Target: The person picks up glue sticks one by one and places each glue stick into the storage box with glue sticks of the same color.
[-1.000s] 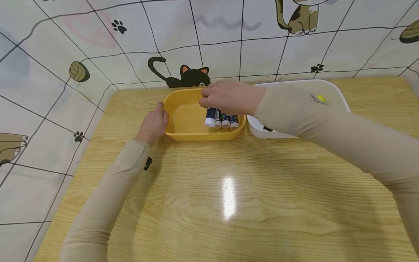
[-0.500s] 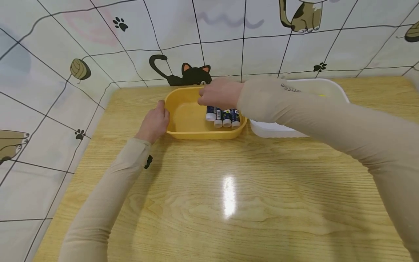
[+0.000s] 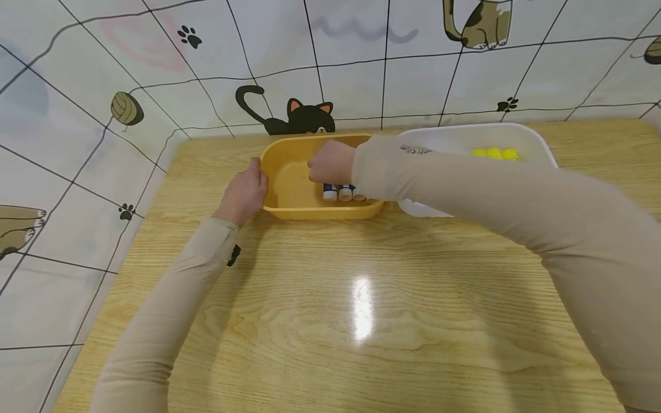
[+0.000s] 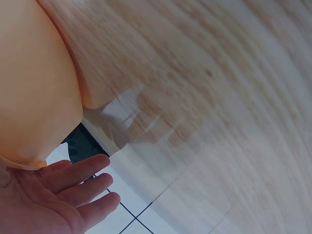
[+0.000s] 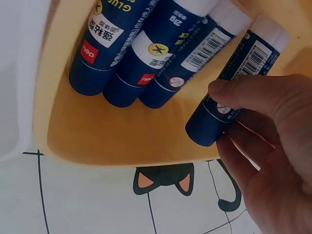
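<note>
A yellow plastic basket (image 3: 289, 213) stands against the wall. My left hand (image 3: 242, 192) holds its left end at the rim; in the left wrist view several fingers (image 4: 80, 183) lie along the outside, and the thumb is hidden. Inside the basket's right half, my right hand (image 3: 331, 162) pinches a dark blue glue stick (image 5: 243, 66) with a pale end between thumb and fingers. Beside it lie several like glue sticks (image 5: 136, 73) in a row, apart from the held one. In the head view my right hand and sleeve cover most of them.
Right of the yellow basket stands a white basket (image 3: 537, 137), partly behind my right sleeve. Several bright yellow things (image 3: 494, 154) show inside it. Both baskets sit on a wood-grain table (image 3: 289, 298), with a cat-patterned wall (image 3: 351, 92) close behind.
My right hand has moved slightly left and nearer in the basket with the glue stick. The right sleeve has shifted, exposing more yellow things in the white basket. My left hand stays put.
</note>
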`<move>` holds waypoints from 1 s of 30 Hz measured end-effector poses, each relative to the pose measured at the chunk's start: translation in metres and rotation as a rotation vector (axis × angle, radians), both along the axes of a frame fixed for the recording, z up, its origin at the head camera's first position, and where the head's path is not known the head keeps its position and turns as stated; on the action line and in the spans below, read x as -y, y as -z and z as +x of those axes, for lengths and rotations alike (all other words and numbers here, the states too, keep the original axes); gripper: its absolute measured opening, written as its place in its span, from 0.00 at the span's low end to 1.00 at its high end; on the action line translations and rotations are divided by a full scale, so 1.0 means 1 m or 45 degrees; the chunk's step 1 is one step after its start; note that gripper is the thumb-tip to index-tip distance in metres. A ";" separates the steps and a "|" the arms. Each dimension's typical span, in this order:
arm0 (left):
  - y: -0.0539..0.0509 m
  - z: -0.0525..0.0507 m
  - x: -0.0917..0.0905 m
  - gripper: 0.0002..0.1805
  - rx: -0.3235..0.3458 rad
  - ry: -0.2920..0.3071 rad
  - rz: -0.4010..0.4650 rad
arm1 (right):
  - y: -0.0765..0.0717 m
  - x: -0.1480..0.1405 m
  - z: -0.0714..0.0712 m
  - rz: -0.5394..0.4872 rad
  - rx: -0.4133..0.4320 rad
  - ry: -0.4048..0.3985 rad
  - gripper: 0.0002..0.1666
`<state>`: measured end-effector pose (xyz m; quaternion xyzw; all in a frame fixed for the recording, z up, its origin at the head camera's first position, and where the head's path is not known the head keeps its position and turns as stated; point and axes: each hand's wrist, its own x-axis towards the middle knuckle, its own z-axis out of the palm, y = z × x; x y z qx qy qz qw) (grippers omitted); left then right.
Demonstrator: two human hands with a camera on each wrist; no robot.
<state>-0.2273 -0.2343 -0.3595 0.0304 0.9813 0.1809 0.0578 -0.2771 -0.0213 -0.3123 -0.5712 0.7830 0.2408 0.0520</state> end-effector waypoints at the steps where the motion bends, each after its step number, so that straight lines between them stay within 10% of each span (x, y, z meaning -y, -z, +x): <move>1: 0.000 0.000 0.000 0.19 0.002 0.003 -0.001 | 0.003 0.002 -0.001 0.019 -0.014 0.001 0.12; 17: -0.002 0.000 -0.001 0.19 -0.005 0.027 -0.053 | 0.011 0.009 0.001 0.234 -0.065 0.088 0.12; 30: -0.005 0.000 -0.001 0.18 0.037 0.029 -0.064 | -0.012 -0.024 0.018 -0.147 0.127 0.211 0.11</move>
